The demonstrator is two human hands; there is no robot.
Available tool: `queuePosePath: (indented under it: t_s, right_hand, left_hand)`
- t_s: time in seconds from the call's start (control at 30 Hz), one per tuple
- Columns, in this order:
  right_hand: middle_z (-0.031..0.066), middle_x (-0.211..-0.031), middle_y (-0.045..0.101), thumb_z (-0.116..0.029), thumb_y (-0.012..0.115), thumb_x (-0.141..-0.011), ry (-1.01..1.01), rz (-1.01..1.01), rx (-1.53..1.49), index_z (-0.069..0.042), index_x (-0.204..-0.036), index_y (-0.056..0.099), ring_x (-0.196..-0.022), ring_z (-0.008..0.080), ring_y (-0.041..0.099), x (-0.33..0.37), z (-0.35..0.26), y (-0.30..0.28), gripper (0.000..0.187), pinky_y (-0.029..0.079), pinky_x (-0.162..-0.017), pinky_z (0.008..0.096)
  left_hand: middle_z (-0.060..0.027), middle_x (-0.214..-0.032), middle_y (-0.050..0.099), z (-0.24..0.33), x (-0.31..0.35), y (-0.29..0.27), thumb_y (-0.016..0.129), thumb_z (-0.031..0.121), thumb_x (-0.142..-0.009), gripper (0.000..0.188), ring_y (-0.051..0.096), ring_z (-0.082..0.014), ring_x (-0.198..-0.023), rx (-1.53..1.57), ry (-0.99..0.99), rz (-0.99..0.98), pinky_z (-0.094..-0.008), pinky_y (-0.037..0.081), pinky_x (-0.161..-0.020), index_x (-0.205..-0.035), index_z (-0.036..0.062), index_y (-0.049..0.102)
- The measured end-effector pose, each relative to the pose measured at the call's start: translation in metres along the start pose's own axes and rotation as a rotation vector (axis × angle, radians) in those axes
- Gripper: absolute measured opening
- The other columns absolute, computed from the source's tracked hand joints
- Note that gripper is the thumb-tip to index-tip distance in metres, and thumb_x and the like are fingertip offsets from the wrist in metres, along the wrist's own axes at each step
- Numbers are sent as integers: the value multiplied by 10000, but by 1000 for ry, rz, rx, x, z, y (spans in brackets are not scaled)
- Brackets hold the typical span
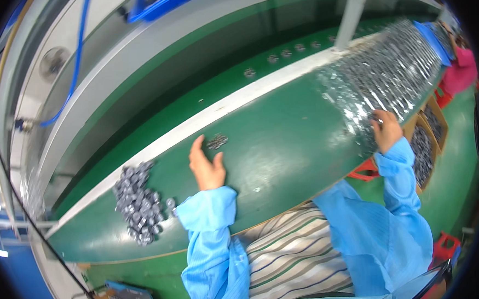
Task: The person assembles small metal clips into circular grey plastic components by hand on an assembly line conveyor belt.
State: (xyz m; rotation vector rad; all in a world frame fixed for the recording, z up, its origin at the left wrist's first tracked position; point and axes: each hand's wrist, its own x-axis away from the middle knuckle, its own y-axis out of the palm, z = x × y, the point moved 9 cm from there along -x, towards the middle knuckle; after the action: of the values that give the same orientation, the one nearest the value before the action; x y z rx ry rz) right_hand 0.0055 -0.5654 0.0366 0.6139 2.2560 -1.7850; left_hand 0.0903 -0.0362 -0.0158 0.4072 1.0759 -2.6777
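My left hand (pixel 206 167) is just above the green table, thumb and fingers apart, with nothing in it. Beside its fingertips lies a small heap of tiny metal parts (pixel 217 141). To its left a pile of grey, rounded small parts (pixel 138 204) is spread on the tabletop, and a few loose ones lie next to my cuff. At the right, my right hand (pixel 387 131) is at the near edge of the clear plastic trays (pixel 374 67). Its fingers are bent together around something small and dark that I cannot make out.
Behind the table's white rim, a green conveyor belt (pixel 230 87) carries several small round parts. A grey post (pixel 352 14) rises at that rim. Boxes of dark parts (pixel 423 152) and a red stool (pixel 366 171) stand below on the right. Another person's pink sleeve (pixel 459 70) shows at far right.
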Motion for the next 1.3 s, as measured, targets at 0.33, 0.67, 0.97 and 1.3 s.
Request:
queuePosePath:
  t_s: [0.33,0.67,0.97,1.3]
  right_hand:
    - [186,-933,736,-6,716,-843,62,-137,-115,-10,-1131,679,-802,328,722,-20,14,36,291,571,-741,395]
    - [162,-871,742,29,724,-792,77,-229,-262,7,-1098,700,-749,231,725,-20,45,50,309,569,-679,335]
    - [102,-765,670,37,715,-757,153,-181,-213,-9,-1026,672,-645,192,642,-23,14,27,277,534,-618,336]
    - [156,-938,639,53,675,-793,-500,-43,-596,-25,-1075,632,-865,340,654,-36,-235,21,296,552,-755,414]
  left_hand:
    - [-79,-1349,608,1,-15,-3,899,101,-686,825,517,-282,-1269,27,-18,-89,-418,351,-1093,-1403,88,490]
    - [-25,-1232,696,11,-33,10,885,73,-701,796,595,-243,-1122,18,81,-185,-390,417,-1034,-1395,94,494]
    - [17,-1095,721,-3,-37,18,869,94,-725,668,609,-189,-975,140,-1,-178,-345,424,-957,-1322,108,570]
    - [-27,-1061,714,-3,-35,7,847,110,-759,580,625,-217,-948,94,-64,-3,-371,509,-879,-1278,84,589]
